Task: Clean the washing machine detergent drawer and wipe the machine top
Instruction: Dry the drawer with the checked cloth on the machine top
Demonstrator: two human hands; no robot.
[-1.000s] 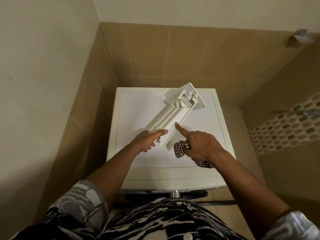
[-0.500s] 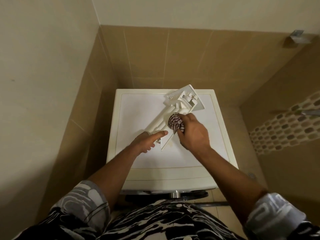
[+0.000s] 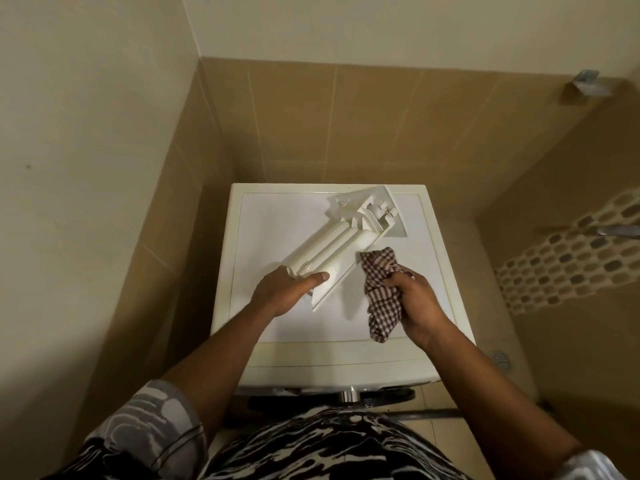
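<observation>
The white detergent drawer (image 3: 341, 244) lies upside down and diagonal on the white washing machine top (image 3: 263, 230), its front panel toward the back right. My left hand (image 3: 289, 289) grips the drawer's near end, thumb laid across it. My right hand (image 3: 414, 299) is closed on a brown-and-white checked cloth (image 3: 381, 289), held just to the right of the drawer. The cloth's upper corner sits beside the drawer's right edge; whether it touches is unclear. Its lower end hangs toward the machine's front.
The machine stands in a narrow tiled corner, a beige wall (image 3: 86, 202) close on the left and tan tiles (image 3: 346, 126) behind. A floor drain (image 3: 501, 359) lies to the right. A metal bracket (image 3: 585, 83) sticks out high on the right wall.
My right hand pushed the cloth up onto the drawer's middle, then drew it back down to the right, off the drawer. My left hand kept its hold on the near end.
</observation>
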